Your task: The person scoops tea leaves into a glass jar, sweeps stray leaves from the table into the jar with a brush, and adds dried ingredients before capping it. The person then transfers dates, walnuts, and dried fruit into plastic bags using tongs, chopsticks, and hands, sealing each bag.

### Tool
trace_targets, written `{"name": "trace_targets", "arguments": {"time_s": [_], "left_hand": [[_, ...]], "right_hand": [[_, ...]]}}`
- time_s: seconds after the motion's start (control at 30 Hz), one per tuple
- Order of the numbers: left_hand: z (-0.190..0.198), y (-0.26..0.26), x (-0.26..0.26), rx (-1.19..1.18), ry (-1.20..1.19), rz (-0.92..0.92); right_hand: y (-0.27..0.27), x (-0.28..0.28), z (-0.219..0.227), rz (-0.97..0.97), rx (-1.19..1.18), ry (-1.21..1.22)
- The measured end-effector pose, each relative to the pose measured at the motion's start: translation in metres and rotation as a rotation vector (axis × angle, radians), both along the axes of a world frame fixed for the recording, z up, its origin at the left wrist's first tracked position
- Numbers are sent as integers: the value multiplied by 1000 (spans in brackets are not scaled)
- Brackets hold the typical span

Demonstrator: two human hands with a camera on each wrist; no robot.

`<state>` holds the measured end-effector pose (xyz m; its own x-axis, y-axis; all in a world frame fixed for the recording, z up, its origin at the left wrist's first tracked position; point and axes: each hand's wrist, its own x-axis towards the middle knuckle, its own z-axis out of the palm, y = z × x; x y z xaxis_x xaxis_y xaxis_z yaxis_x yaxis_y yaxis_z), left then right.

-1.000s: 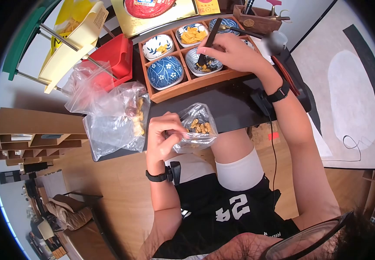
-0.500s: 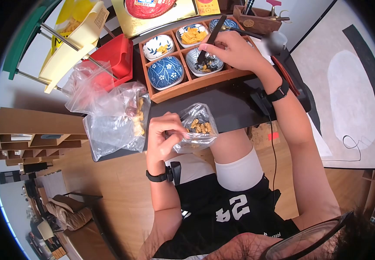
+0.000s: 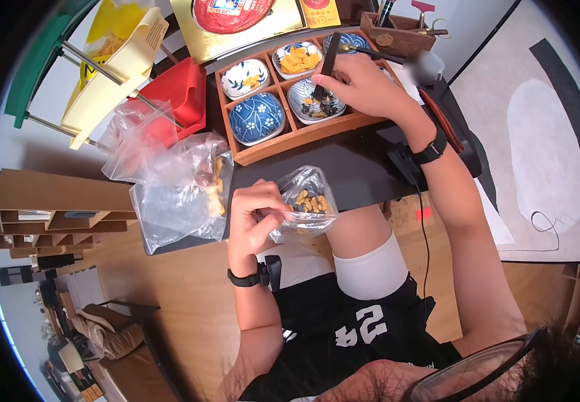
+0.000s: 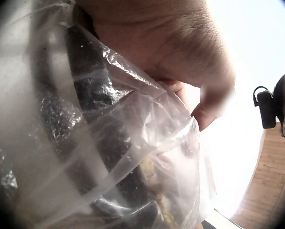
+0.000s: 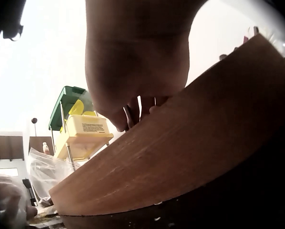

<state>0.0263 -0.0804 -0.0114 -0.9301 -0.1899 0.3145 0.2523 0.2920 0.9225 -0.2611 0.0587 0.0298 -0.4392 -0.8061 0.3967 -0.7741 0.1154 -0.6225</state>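
In the head view my left hand (image 3: 258, 213) grips the edge of a clear plastic bag (image 3: 307, 177) that holds walnut pieces (image 3: 311, 202). The left wrist view shows the crinkled film close up under the thumb. Above the wooden divided tray (image 3: 263, 154), my right hand (image 3: 370, 84) pinches a dark stick-like tool (image 3: 331, 57). The tool slants down into a blue-striped bowl (image 3: 297, 94) with dark and orange bits in it. From the right wrist the tray's side wall (image 5: 171, 143) covers the bowls and the tool's lower end.
Beside the striped bowl sits a blue flowered bowl (image 3: 256, 117). Behind them stand a leaf-patterned bowl (image 3: 236, 74) and a bowl of yellow flakes (image 3: 300, 60). More clear bags (image 3: 176, 201) lie left, near a red bin (image 3: 186, 94) and a tiered rack (image 3: 112, 74).
My right hand has shifted slightly right, and the tool stands a little more upright in the striped bowl. My left hand keeps its hold on the walnut bag; the head view has tilted slightly.
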Motion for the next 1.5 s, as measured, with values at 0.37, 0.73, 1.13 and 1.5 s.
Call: {"name": "trace_targets", "arguments": {"time_s": [0.37,0.73,1.13,1.5], "left_hand": [[3,0,1,-9,-15,-6],[0,-2,1,-22,-1,-12],[-1,0,0,10,-7,-8],[0,-2,0,-17,13,-15]], "right_hand": [[-1,7,-2,85,12,-21],[0,1,3,-201,-115,-11],[1,3,3,-30,22,58],[5,0,9,35,-31,-277]]}}
